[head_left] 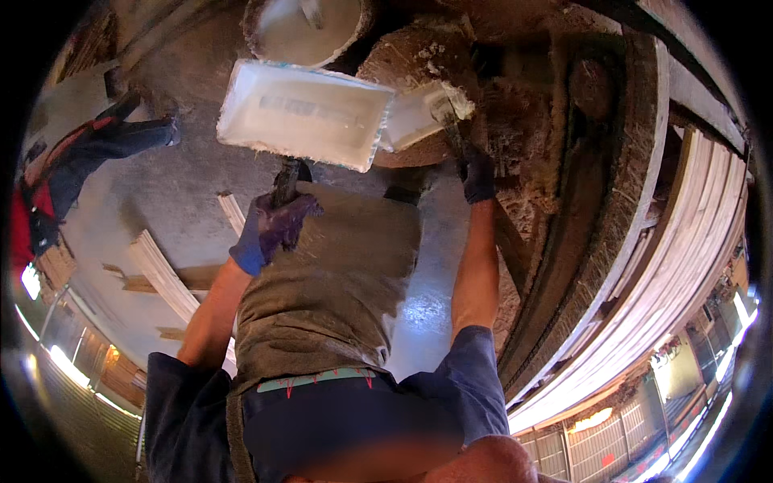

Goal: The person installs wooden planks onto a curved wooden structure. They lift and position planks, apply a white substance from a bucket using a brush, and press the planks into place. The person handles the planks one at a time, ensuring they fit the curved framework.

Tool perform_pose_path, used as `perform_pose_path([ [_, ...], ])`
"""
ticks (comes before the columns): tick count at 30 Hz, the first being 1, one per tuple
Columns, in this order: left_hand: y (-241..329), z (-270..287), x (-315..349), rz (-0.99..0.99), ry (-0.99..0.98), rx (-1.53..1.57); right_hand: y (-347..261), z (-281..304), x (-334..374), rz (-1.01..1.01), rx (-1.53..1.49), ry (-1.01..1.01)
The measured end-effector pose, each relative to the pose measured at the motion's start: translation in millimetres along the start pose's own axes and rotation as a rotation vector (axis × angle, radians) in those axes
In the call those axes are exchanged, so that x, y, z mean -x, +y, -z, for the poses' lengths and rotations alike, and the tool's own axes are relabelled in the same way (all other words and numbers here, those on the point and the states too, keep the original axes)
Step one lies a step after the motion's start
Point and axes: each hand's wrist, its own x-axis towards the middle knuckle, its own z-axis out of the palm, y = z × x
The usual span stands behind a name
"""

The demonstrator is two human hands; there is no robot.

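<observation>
Gripping a white tray's (304, 113) handle, left hand (272, 229) fingers clamped, right hand (477, 173) fingers clamped on a trowel (447, 113)

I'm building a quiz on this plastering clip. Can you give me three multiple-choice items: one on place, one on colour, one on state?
1. Where is the white rectangular board?
A. held up on a handle by the left hand
B. flat on the floor
C. leaning on the planks

2. What colour are the gloves?
A. yellow
B. blue-purple
C. white

3. How is the right hand?
A. open and empty
B. resting in a pocket
C. shut on a trowel

Key: 1 A, its handle sits in the gloved fist; 2 B, both gloves show it; 3 C, the fingers wrap the trowel's handle.
</observation>
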Motion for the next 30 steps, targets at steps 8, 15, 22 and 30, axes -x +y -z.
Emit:
perform_pose_path([
  [8,-7,-36,4,0.052,0.145,-0.018,-29,-17,-7,0.123,0.057,-0.126],
  [15,-12,-38,-16,0.032,0.212,0.009,-48,-20,42,0.084,-0.211,-0.265],
  [22,-26,-24,-42,-0.188,0.151,-0.108,-164,-37,193,0.497,0.221,-0.198],
  [30,-32,-25,-45,-0.294,0.014,-0.389,-212,-120,271,1.061,1.139,-0.054],
])
